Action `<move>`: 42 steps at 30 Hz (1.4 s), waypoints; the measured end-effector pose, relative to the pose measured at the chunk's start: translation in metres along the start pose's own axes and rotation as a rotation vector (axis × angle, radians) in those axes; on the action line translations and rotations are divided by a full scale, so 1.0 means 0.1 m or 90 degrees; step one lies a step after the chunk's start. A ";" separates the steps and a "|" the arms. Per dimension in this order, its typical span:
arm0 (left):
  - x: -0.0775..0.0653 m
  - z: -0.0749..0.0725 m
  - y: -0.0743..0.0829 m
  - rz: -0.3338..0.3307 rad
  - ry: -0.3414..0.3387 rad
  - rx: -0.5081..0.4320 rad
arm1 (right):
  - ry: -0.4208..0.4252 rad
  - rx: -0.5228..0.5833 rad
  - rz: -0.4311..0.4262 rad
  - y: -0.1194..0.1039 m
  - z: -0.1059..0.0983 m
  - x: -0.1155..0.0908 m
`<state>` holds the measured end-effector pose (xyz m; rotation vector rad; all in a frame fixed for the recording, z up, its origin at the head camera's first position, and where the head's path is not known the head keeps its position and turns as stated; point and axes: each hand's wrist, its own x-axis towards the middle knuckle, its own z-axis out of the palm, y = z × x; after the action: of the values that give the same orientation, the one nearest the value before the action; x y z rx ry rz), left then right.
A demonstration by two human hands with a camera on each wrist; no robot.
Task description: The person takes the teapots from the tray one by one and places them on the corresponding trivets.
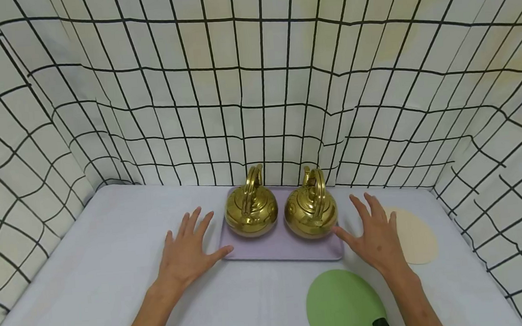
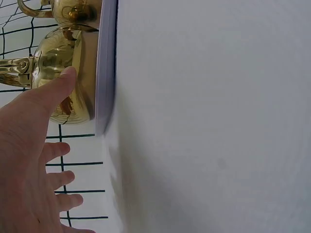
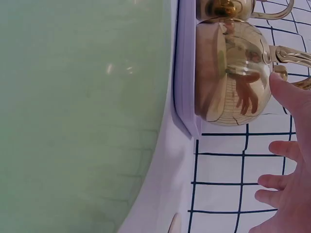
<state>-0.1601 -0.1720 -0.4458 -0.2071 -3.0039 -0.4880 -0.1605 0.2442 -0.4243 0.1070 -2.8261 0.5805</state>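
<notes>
Two shiny gold teapots stand side by side on a lilac tray [image 1: 268, 250], each with an arched top handle. My left hand [image 1: 187, 256] is spread beside the left teapot [image 1: 252, 212], its thumb over the tray's near left corner. On the other side, my right hand [image 1: 377, 238] has its fingers spread, with the thumb tip overlapping the right teapot [image 1: 310, 211] in the head view. Both hands hold nothing. In the right wrist view, the right teapot [image 3: 238, 77] mirrors the hand in its polished side.
A green round mat [image 1: 345, 305] lies in front of the tray at the right. Under and beyond the right hand is a cream round mat [image 1: 416, 235]. A white wall with a black grid [image 1: 265, 101] rises behind and at both sides of the white table [image 1: 90, 279].
</notes>
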 end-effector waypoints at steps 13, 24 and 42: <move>0.03 0.01 0.03 -0.001 -0.029 -0.083 | 0.067 0.140 -0.041 -0.05 -0.05 0.03; 0.04 0.02 0.02 -0.011 -0.054 -0.131 | 0.076 0.221 -0.049 -0.10 -0.09 0.04; 0.05 0.06 -0.01 0.021 -0.030 -0.163 | 0.047 0.287 -0.019 -0.21 -0.12 0.03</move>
<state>-0.1653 -0.1707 -0.4511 -0.2902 -2.9693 -0.8766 -0.1580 0.2297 -0.4044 0.2043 -2.5680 1.1779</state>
